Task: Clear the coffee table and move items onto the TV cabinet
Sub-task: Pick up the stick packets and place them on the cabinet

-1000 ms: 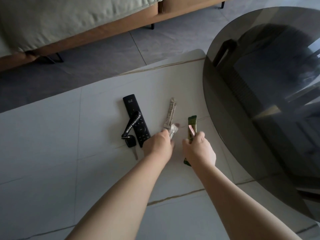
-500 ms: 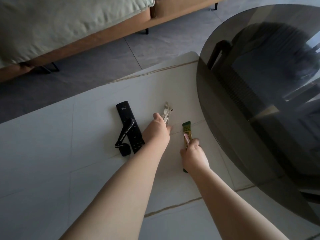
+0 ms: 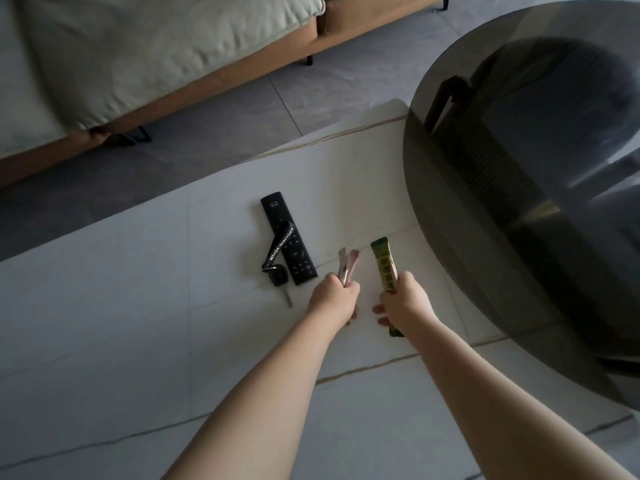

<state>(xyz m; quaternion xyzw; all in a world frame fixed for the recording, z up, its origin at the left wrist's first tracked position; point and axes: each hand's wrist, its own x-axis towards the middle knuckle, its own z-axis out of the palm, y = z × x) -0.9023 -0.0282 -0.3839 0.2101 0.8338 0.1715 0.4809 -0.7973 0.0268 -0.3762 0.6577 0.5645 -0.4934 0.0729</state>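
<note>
On the white coffee table [image 3: 138, 323] lies a black remote [image 3: 288, 243] with a key on a black lanyard [image 3: 276, 263] draped over it. My left hand [image 3: 333, 301] grips thin silvery-pink sachets [image 3: 347, 266], lifted off the table just right of the remote. My right hand [image 3: 405, 303] holds a green sachet stick [image 3: 383, 265], whose upper end points away from me and whose lower end pokes out below the hand.
A round dark glass tabletop [image 3: 502, 237] overlaps the white table on the right. A sofa with a pale green cushion [image 3: 138, 53] on a brown frame stands across a strip of grey floor [image 3: 225, 123].
Both hands have closed round the sachets and lifted them off the table, drawing back toward me. The remote and key have stayed put.
</note>
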